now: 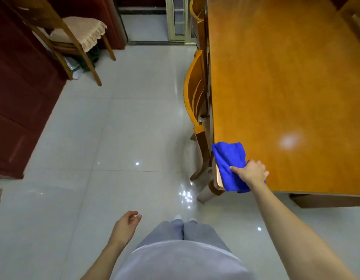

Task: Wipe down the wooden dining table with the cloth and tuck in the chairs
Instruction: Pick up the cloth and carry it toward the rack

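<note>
The wooden dining table fills the right side of the head view. A bright blue cloth lies over its near left corner, partly hanging off the edge. My right hand presses on the cloth and grips its right side. My left hand hangs low at my side, empty, fingers loosely curled apart. A wooden chair stands tucked against the table's left edge, with a second chair farther back along the same side.
Another wooden chair with a beige seat cushion stands at the far left against a dark red cabinet. Glossy light floor tiles spread between cabinet and table. A doorway lies at the back.
</note>
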